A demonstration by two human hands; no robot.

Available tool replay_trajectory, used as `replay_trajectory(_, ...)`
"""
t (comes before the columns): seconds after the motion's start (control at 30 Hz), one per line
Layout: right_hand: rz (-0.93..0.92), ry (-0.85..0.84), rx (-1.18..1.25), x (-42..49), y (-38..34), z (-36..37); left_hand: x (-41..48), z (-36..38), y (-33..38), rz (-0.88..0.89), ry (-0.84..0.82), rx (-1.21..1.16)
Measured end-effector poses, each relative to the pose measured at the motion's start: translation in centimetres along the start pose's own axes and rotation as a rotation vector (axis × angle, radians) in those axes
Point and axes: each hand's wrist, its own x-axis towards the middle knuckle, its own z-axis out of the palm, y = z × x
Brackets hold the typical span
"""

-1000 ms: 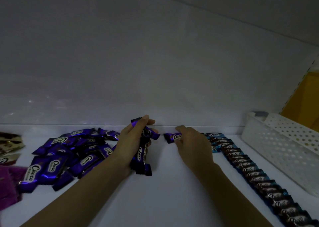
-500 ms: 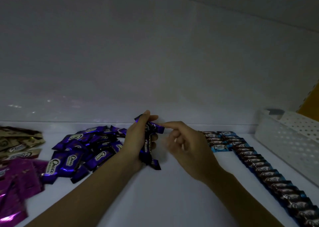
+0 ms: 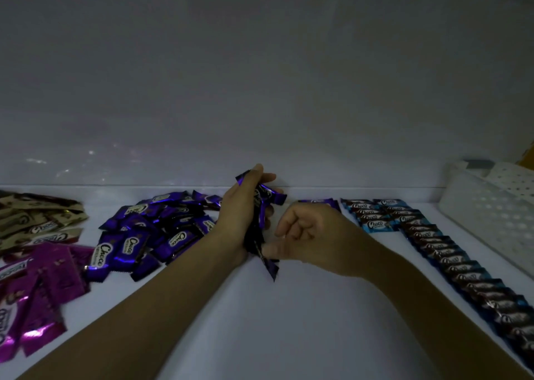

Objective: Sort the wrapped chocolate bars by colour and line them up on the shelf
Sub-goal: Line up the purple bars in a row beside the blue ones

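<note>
1. Step in hand, as I judge it: feed purple bars one at a time from a held bundle into a new line on the shelf (image 3: 289, 322).
2. Left hand (image 3: 239, 215): fingers clenched round a bundle of purple bars (image 3: 273, 197), held upright just above the shelf, near the back wall.
3. Right hand (image 3: 306, 229): fingers curled. Thumb and forefinger appear to pinch the lower end of one purple bar (image 3: 270, 265) that pokes out below the bundle. The contact is partly hidden.
4. Method: draw that bar straight down and out while the left grip holds firm, so the others do not spill.
5. Placement: lay it label up against the lone laid bar (image 3: 318, 203) at the back, just beside the blue row (image 3: 450, 252). Run the new line parallel to that row, toward the front edge.
6. Appearance: glossy violet foil, white "Choco" lettering, crimped ends. The foil is probably slippery, so press each bar flat.
7. Unsorted stock: a loose purple pile (image 3: 150, 229) lies left of the left hand, with magenta bars (image 3: 37, 293) and beige bars (image 3: 37, 220) further left.
</note>
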Motion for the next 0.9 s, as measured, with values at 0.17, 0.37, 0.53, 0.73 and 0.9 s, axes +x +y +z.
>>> replay_trajectory(0.17, -0.030, -0.082, -0.150, -0.2, 0.3, 1.0, 0.0, -0.1, -0.1, 0.015, -0.014, 0.003)
replay_trajectory(0.37, -0.003, -0.048, -0.026, -0.1, 0.6, -1.3, 0.1, -0.3, -0.1, 0.001, 0.003, -0.021)
replay_trajectory(0.53, 0.061, 0.142, 0.077, 0.2, 1.4, -2.4, 0.3, -0.2, -0.2, 0.003, -0.007, -0.017)
replay_trajectory(0.73, 0.256, 0.225, -0.142, 0.4, 3.1, -3.3, 0.5, -0.2, -0.3, -0.007, -0.021, -0.048)
replay_trajectory(0.9, 0.429, 0.150, -0.191, -0.3, 3.9, -4.2, 0.5, -0.1, -0.4, -0.003, -0.017, -0.043)
